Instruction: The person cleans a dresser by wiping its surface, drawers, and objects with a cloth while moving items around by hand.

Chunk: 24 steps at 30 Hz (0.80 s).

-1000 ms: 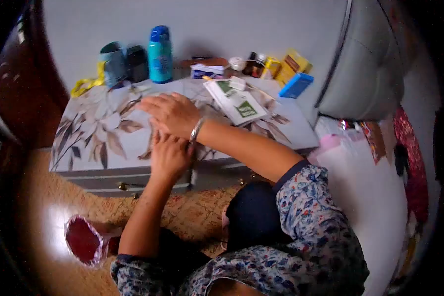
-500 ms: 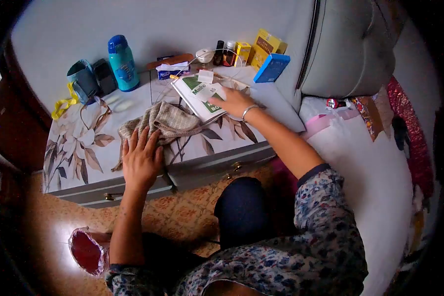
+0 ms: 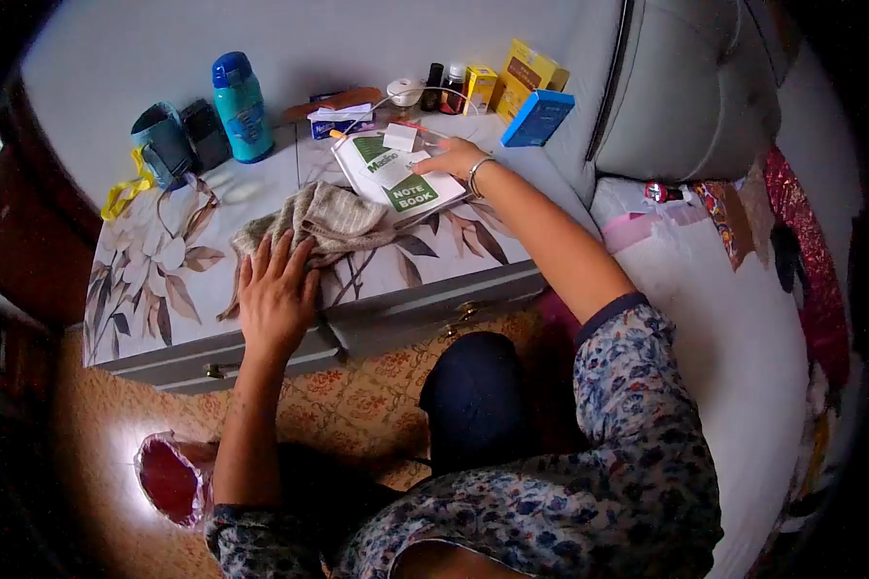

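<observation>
My left hand lies flat with fingers spread on the front left part of a crumpled beige-grey knit cloth. The cloth rests on the floral-patterned top of a drawer unit. My right hand is over the far right side of a white and green notebook, thumb stretched across the cover and apart from the other fingers. Those fingers are partly hidden. A small white paper piece lies at the notebook's far edge, with a thin white cable near it.
Along the back stand a blue bottle, dark and blue holders with a yellow strap, small bottles, yellow boxes and a blue box. A grey cushioned headboard rises at the right. A foil-rimmed red bin is on the floor.
My right hand has shifted slightly farther back over the notebook, uncovering more of its printed label. My left hand stays on the cloth. The view has tilted a little.
</observation>
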Each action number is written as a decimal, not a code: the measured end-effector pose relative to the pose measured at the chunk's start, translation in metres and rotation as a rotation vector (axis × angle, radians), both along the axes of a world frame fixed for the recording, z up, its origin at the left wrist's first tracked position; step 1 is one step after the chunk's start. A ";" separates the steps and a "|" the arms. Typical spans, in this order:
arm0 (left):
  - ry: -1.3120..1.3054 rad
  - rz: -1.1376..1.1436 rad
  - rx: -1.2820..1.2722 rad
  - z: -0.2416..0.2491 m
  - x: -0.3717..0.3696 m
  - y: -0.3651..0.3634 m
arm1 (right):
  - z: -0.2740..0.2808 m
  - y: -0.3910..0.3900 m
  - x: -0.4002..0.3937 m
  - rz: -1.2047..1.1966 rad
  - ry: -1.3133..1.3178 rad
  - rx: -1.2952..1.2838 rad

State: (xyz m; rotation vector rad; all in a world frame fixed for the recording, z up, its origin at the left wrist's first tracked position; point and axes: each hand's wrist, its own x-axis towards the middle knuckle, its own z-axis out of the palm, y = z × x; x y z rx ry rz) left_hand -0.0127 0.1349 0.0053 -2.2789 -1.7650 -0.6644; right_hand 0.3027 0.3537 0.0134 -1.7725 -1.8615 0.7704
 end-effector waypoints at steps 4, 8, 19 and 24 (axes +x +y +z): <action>-0.010 -0.008 0.056 -0.004 -0.002 0.003 | 0.000 0.014 -0.010 -0.047 0.050 -0.150; -0.009 0.008 0.010 -0.002 -0.001 0.002 | 0.017 -0.011 -0.021 -0.035 0.393 -0.248; -0.006 0.011 0.006 0.000 -0.001 0.001 | 0.016 -0.003 -0.033 0.074 -0.622 0.159; -0.038 -0.006 0.091 -0.005 0.000 0.003 | 0.021 -0.012 -0.022 0.096 -0.633 0.569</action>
